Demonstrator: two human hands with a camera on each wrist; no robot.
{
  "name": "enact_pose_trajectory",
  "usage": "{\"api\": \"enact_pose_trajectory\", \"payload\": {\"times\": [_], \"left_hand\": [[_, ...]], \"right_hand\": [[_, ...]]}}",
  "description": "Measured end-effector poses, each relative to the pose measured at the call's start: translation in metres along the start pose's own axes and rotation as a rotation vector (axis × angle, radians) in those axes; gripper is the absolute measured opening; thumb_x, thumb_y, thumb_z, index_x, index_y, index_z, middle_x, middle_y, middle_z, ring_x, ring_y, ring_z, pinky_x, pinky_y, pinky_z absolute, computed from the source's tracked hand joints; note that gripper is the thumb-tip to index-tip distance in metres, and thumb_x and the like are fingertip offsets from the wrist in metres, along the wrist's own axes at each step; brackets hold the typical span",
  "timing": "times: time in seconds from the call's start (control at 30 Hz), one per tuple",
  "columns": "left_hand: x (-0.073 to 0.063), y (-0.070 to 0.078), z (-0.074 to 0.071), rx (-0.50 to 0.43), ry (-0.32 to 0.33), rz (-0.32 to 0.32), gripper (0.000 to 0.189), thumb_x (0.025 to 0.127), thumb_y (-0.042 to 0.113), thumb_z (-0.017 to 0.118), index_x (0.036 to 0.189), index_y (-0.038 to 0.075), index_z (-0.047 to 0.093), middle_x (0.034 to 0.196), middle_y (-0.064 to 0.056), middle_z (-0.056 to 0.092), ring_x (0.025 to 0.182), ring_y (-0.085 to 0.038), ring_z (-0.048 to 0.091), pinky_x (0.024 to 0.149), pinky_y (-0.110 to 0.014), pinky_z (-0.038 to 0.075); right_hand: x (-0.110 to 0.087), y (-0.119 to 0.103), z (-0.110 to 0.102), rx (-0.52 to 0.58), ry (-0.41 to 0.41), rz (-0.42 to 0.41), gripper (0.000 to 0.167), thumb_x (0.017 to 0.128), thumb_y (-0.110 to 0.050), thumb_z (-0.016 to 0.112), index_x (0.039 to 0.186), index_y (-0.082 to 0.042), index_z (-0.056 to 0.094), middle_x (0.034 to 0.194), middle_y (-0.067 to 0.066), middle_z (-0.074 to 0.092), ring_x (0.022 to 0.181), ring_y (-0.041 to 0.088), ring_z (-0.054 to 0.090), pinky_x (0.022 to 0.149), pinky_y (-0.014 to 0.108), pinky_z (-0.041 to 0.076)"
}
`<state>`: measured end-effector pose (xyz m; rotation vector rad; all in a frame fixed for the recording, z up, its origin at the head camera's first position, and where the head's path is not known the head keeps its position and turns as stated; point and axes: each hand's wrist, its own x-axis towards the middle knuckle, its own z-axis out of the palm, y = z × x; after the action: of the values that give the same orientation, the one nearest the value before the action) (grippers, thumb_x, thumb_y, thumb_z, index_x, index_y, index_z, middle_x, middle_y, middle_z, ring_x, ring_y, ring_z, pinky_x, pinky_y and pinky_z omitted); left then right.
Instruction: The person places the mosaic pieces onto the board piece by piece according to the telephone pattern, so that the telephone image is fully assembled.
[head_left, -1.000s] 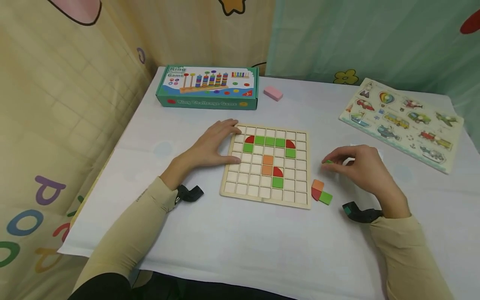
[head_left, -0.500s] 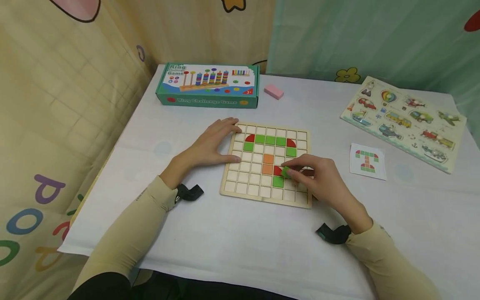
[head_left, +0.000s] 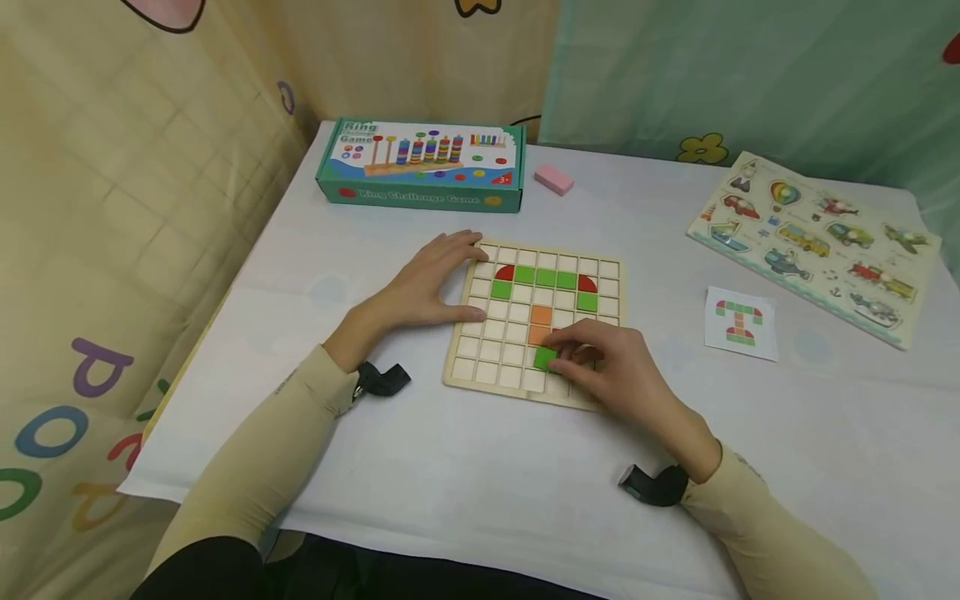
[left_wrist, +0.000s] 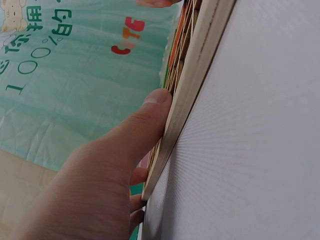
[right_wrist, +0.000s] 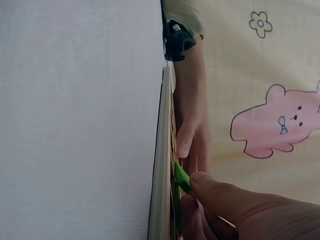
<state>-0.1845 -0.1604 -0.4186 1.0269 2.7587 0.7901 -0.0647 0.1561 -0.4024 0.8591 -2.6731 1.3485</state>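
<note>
The wooden grid board [head_left: 462, 374] lies on the white tabletop, with red, green and orange tiles set in it. My left hand [head_left: 427, 287] rests along its left edge, thumb and fingers spread; in the left wrist view the thumb [left_wrist: 145, 120] touches the frame. My right hand [head_left: 611, 354] pinches a green square tile [right_wrist: 182, 178] between thumb and fingers over the board's lower part. In the right wrist view that tile is tilted against the board. Two orange tiles [head_left: 541, 315] stand in a column above it. The right hand hides the board's lower right.
A small pattern card [head_left: 761, 342] lies right of the board. Farther right is a vehicle puzzle board [head_left: 817, 237]. At the back stand a Ring Challenge Game box [head_left: 420, 167] and a pink block [head_left: 554, 179].
My right hand has carried the green tile from beside the board leftward over its lower cells, uncovering the pattern card. The loose tiles beside the board are now hidden. My left hand stays put.
</note>
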Motion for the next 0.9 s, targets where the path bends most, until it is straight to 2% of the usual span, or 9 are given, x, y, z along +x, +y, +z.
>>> {"api": "enact_pose_trajectory", "payload": {"times": [0.2,0.4,0.73,0.9], "left_hand": [[0.002,0.0,0.0,0.008,-0.001,-0.004,0.081,0.084,0.062,0.081,0.147,0.018,0.051,0.171,-0.005,0.033,0.163,-0.022,0.018,0.137,-0.04,0.005],[0.002,0.0,-0.001,0.001,-0.004,-0.004,0.082,0.084,0.061,0.082,0.147,0.017,0.052,0.171,-0.006,0.033,0.163,-0.023,0.018,0.137,-0.04,0.005],[0.003,0.001,-0.002,-0.003,-0.006,-0.003,0.082,0.084,0.06,0.082,0.147,0.017,0.052,0.171,-0.007,0.033,0.164,-0.022,0.017,0.137,-0.04,0.004],[0.003,0.0,-0.001,-0.002,-0.01,-0.011,0.082,0.083,0.06,0.082,0.146,0.017,0.052,0.171,-0.006,0.033,0.164,-0.022,0.017,0.137,-0.04,0.005]], "right_hand": [[0.001,0.0,0.006,-0.047,0.029,-0.084,0.034,0.079,-0.007,0.093,0.108,-0.012,0.078,0.095,-0.004,0.073,0.078,0.005,0.067,0.067,0.021,0.059],[0.003,0.001,0.012,-0.082,0.068,-0.13,0.031,0.08,-0.006,0.092,0.107,-0.011,0.078,0.096,-0.001,0.073,0.079,0.008,0.067,0.07,0.02,0.057],[0.002,0.001,0.01,-0.109,0.044,-0.116,0.026,0.083,-0.008,0.09,0.105,-0.013,0.079,0.092,-0.004,0.072,0.078,0.005,0.065,0.068,0.023,0.056],[0.002,0.002,-0.001,-0.102,0.036,-0.086,0.026,0.084,-0.005,0.089,0.107,-0.013,0.08,0.095,-0.003,0.075,0.079,0.004,0.065,0.07,0.02,0.058]]}}
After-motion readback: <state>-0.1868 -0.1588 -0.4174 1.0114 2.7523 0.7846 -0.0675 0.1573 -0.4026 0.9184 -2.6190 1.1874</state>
